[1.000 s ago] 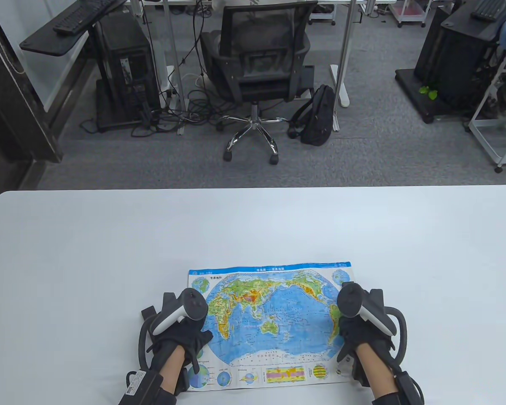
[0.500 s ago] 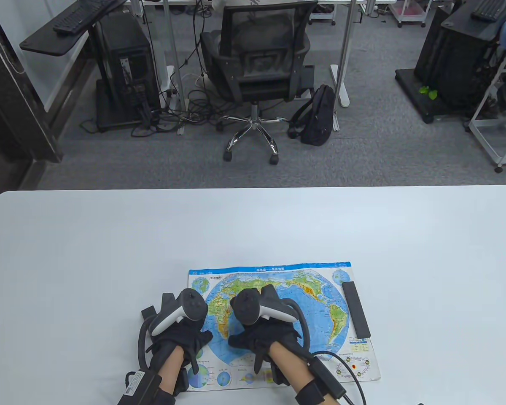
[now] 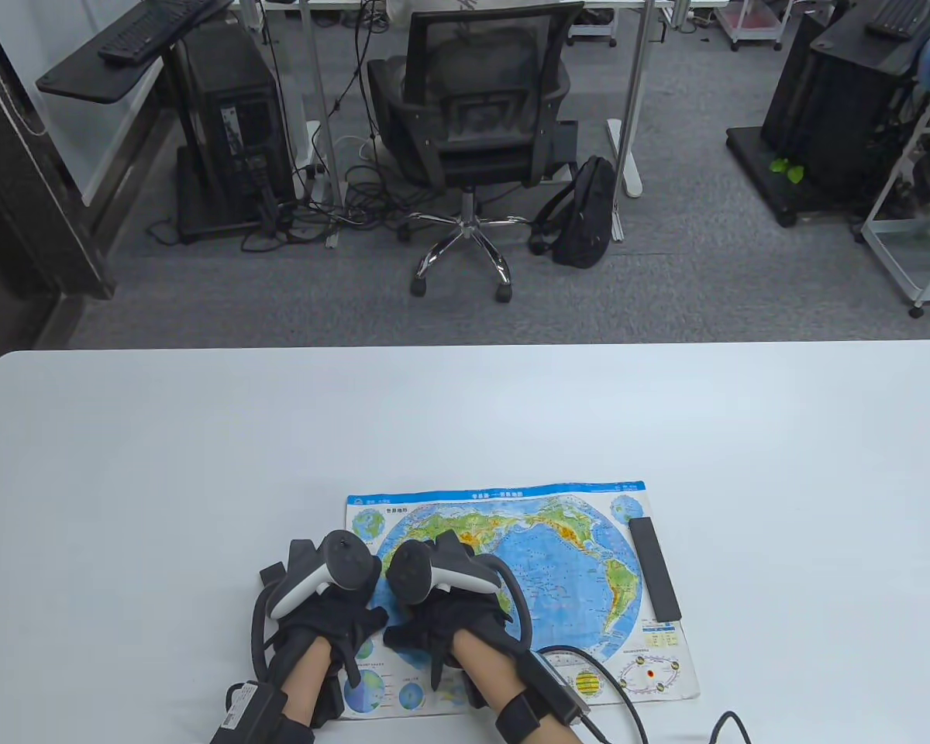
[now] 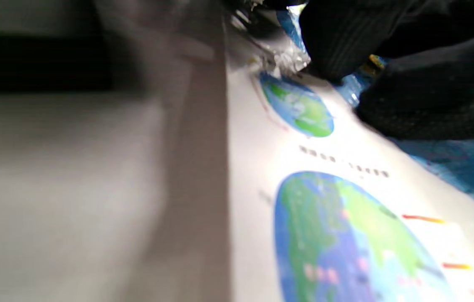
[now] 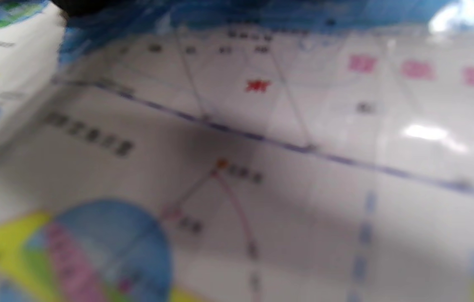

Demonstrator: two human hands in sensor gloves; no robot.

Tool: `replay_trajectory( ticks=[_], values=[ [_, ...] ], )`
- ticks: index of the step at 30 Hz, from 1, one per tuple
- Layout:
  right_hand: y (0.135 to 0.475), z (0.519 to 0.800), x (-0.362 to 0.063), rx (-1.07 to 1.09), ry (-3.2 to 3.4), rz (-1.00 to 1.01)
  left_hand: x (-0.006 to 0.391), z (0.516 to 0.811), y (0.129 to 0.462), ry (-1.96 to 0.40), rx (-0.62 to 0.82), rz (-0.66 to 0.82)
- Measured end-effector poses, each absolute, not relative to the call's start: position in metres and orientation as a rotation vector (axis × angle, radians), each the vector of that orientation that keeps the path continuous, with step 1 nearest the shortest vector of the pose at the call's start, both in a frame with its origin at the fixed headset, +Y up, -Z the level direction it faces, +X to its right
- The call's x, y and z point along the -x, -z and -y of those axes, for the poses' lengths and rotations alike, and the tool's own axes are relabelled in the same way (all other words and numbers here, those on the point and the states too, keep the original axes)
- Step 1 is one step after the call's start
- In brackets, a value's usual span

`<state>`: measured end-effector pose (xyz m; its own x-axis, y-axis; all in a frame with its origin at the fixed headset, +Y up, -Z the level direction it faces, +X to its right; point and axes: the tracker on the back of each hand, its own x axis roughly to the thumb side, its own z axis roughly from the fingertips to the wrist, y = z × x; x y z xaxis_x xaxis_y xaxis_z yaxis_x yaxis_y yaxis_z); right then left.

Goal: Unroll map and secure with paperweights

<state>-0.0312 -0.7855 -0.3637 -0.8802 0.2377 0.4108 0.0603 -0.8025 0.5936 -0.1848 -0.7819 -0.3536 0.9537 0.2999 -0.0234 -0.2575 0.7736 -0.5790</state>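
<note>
A colourful world map (image 3: 542, 558) lies unrolled and flat on the white table (image 3: 465, 418). A black bar paperweight (image 3: 654, 568) lies along the map's right edge. My left hand (image 3: 339, 620) presses the map's left part, palm down. My right hand (image 3: 426, 624) rests palm down on the map right beside the left hand. Neither hand holds anything. The left wrist view shows dark gloved fingers (image 4: 425, 100) lying on the map (image 4: 346, 226). The right wrist view shows only blurred map print (image 5: 237, 167).
The table's far edge runs across the middle of the table view. Beyond it stand an office chair (image 3: 473, 116), a black backpack (image 3: 585, 213) and desks with computers. A cable (image 3: 635, 690) trails from my right wrist across the map's lower right.
My right hand has let go of the black paperweight at the map's right edge and moved left across the map to beside my left hand. The left hand has stayed in place.
</note>
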Motion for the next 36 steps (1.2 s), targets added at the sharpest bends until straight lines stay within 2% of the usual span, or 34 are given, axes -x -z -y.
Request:
replay_trajectory(
  ticks=[6,12,14,16,19,22,24,27,29,31,33,36],
  values=[
    [0.364,0.784,0.031,-0.728,-2.816,-0.944,0.188,0.77,0.355,-0.355,0.603,0.09],
    [0.364,0.783,0.031,-0.723,-2.815,-0.95,0.201,0.734,0.351,-0.532,0.505,0.131],
    [0.364,0.783,0.032,-0.72,-2.816,-0.954,0.21,0.726,0.349,-0.546,0.469,0.099],
    [0.364,0.783,0.032,-0.719,-2.816,-0.956,0.224,0.722,0.345,-0.54,0.45,-0.015],
    [0.364,0.783,0.032,-0.719,-2.815,-0.953,0.243,0.731,0.34,-0.451,0.441,-0.179],
    [0.364,0.783,0.032,-0.719,-2.815,-0.955,0.253,0.751,0.334,-0.362,0.505,-0.277],
    [0.364,0.783,0.032,-0.718,-2.814,-0.956,0.251,0.764,0.33,-0.385,0.548,-0.317],
    [0.364,0.783,0.032,-0.719,-2.813,-0.951,0.243,0.782,0.33,-0.435,0.606,-0.297],
    [0.364,0.783,0.032,-0.718,-2.81,-0.947,0.235,0.786,0.331,-0.338,0.594,-0.296],
    [0.364,0.783,0.032,-0.718,-2.813,-0.951,0.232,0.784,0.333,-0.252,0.576,-0.272],
    [0.364,0.783,0.032,-0.718,-2.814,-0.953,0.232,0.779,0.332,-0.314,0.527,-0.271],
    [0.364,0.783,0.031,-0.719,-2.812,-0.951,0.231,0.775,0.332,-0.259,0.493,-0.243]
  ],
)
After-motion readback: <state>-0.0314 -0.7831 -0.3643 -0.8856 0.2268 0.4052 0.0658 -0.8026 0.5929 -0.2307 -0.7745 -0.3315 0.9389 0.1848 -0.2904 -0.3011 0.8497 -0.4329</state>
